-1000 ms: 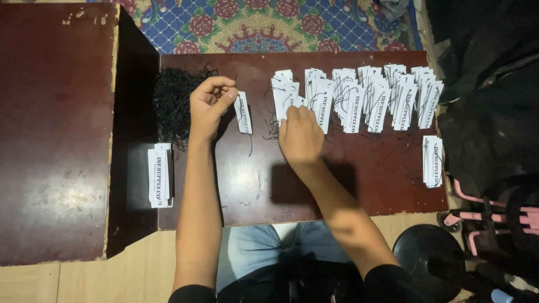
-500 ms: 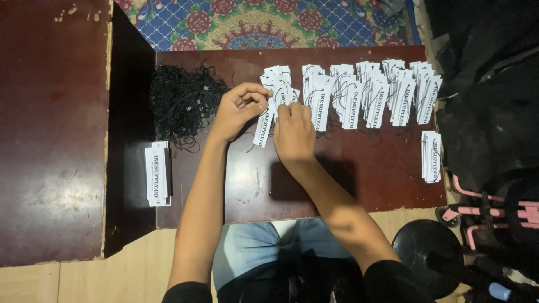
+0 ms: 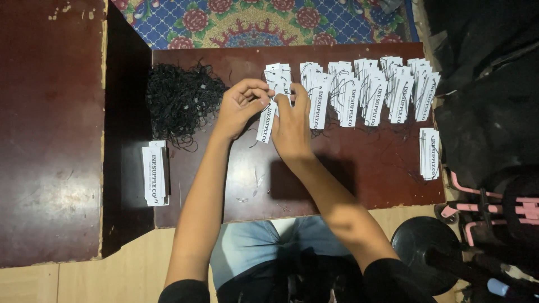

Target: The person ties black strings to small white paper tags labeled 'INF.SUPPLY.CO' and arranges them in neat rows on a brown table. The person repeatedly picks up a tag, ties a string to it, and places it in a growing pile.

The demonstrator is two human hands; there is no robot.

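No real containers here, everything just sits loose on the low dark red table (image 3: 359, 185): a tangled heap of black string loops (image 3: 182, 100) at the left end, a long row of white paper tags (image 3: 365, 92) fanned along the back edge, 1 small stack of tags (image 3: 430, 153) at the right and another stack (image 3: 154, 173) hanging over the left edge. The left hand (image 3: 240, 105) pinches the top of 1 white tag (image 3: 267, 122) between thumb and fingers, and the tag hangs down slanted just left of the row. The right hand (image 3: 292, 126) lies flat-ish with fingers narrow and pointed up at that same tag's top, touching it; what the fingertips do there is hard to make out, and I can't tell if a string is in them. Thin black threads on the row's tags are barely readable. Around: a second dark table (image 3: 50, 129) to the left, a flowered rug (image 3: 252, 22) behind, black bags (image 3: 488, 112) right, a round black stool (image 3: 426, 247) partly cut off by the arm.
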